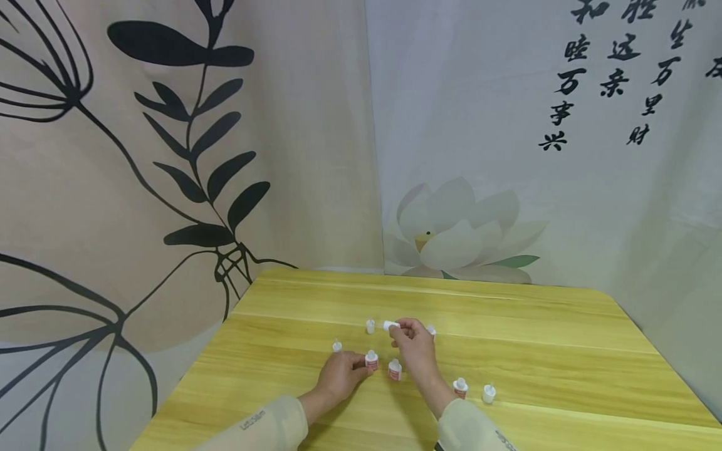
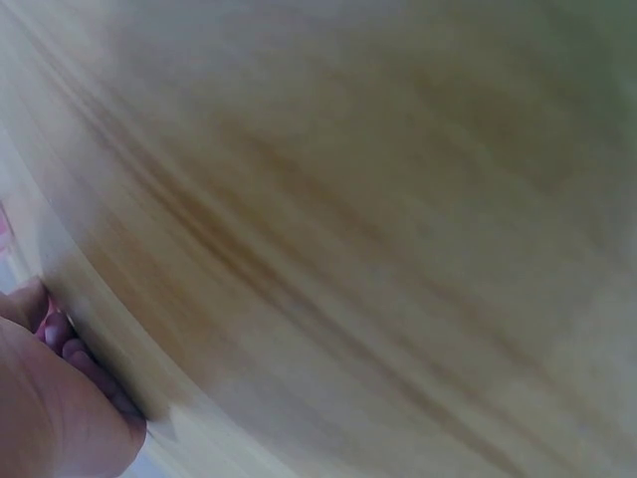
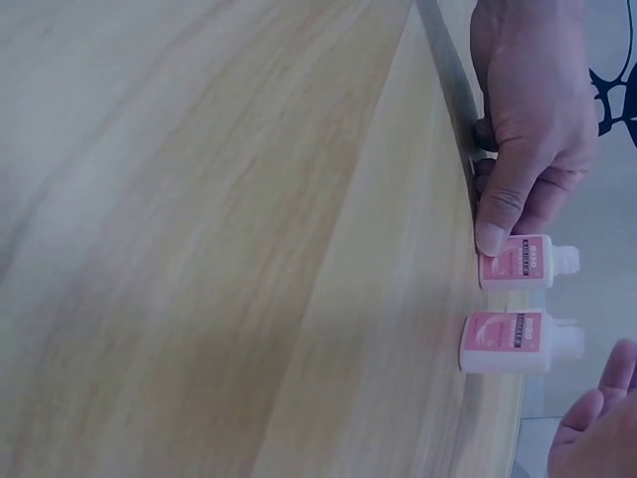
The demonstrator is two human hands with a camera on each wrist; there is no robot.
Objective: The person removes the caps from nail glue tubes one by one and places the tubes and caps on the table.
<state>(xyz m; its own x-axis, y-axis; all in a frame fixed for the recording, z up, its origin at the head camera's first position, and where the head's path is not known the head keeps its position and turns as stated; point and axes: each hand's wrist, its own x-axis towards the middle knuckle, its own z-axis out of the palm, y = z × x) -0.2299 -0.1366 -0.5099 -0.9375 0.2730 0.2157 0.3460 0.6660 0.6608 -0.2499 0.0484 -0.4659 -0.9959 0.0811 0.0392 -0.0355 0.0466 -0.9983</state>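
Observation:
My left hand (image 1: 340, 378) holds a small white bottle (image 1: 371, 360) with a pink-red label, its thumb and fingertips at the bottle's side. The bottle stands upright on the table with its narrow neck showing. Farther back, my right hand (image 1: 416, 351) pinches a white cap (image 1: 391, 326) above the tabletop, tilted sideways. A similar bottle (image 1: 395, 369) stands between the two hands. In the right wrist view, the left thumb presses against the held bottle (image 3: 518, 262), and the other bottle (image 3: 506, 343) is beside it. The left wrist view shows only part of the left hand (image 2: 60, 398).
Loose white caps stand on the wooden table (image 1: 564, 351): one at the back (image 1: 370, 326), one beyond the left hand (image 1: 336, 346), one at right (image 1: 489, 393). Another bottle (image 1: 460, 387) is beside the right forearm, and a white-topped item (image 1: 431, 330) is partly hidden behind the right hand.

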